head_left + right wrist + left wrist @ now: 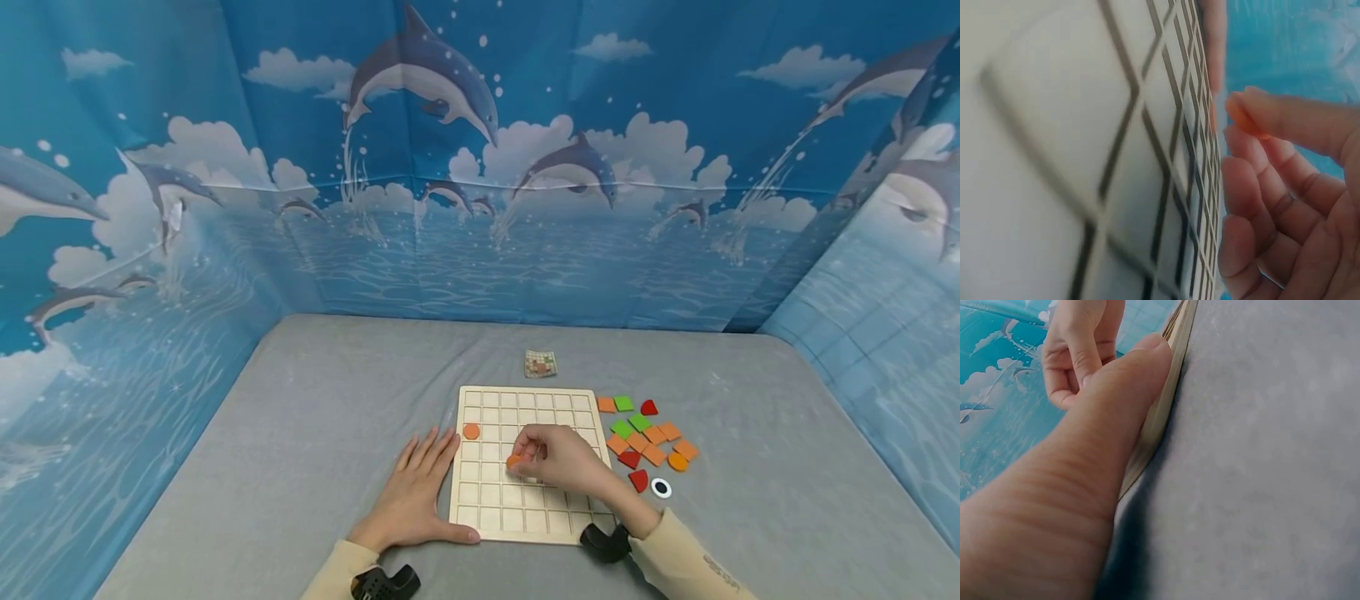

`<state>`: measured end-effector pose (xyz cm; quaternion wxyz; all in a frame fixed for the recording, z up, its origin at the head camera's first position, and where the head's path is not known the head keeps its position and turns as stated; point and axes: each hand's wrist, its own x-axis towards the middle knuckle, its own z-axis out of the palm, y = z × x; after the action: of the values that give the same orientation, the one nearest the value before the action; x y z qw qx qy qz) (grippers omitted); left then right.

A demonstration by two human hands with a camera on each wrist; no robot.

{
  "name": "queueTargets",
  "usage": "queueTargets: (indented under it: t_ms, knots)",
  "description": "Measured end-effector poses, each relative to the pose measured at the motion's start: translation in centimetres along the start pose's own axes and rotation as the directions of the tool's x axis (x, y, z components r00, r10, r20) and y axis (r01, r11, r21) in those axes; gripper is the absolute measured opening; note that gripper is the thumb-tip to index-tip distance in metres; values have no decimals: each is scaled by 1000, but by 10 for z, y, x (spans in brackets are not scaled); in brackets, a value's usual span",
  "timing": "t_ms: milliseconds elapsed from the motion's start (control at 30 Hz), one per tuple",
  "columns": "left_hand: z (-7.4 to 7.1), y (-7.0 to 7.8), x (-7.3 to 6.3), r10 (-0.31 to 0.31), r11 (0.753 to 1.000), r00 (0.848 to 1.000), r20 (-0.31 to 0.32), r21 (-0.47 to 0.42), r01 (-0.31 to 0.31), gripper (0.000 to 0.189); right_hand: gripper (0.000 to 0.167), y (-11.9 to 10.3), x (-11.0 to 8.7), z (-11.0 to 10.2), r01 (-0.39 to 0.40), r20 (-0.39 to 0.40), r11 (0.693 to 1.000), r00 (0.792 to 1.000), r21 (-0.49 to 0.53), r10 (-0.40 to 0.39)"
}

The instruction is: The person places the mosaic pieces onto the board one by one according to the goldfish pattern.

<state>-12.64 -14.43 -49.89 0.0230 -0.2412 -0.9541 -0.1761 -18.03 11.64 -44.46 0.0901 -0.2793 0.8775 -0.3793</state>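
Observation:
A pale wooden grid board [491, 521] lies on the grey cloth. My right hand [558, 457] is over its middle squares, pinching an orange disc [513, 462] between thumb and fingers. The right wrist view shows this orange disc [1247, 119] just off the board's surface. Another orange disc [471, 431] sits in a square near the board's left side. My left hand [416, 496] lies flat with fingers spread along the left edge, its thumb touching the near-left corner. In the left wrist view, that thumb [1141, 369] rests against the board's side [1163, 409].
Right of the board lie loose flat pieces: several orange squares [669, 431], green squares [623, 403], red wedges [638, 480], an orange disc [678, 462] and a white ring with a black centre [661, 488]. Behind the board is a small patterned card [540, 364]. Dolphin-printed curtains [480, 275] surround the table.

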Motion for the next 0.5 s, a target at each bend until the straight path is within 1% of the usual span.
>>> queueTargets:
  t_ms: [133, 233, 500]
  knots:
    - [0, -1, 0, 4, 1000, 1000, -6, 11, -4, 125, 18, -6, 7, 10, 36, 14, 999, 999, -7, -36]
    - [0, -1, 0, 2, 1000, 1000, -4, 9, -2, 125, 20, -9, 13, 15, 48, 30, 999, 998, -9, -48]
    - [-1, 0, 0, 10, 1000, 1000, -13, 23, -10, 126, 15, -16, 21, 27, 71, 52, 997, 996, 17, -72]
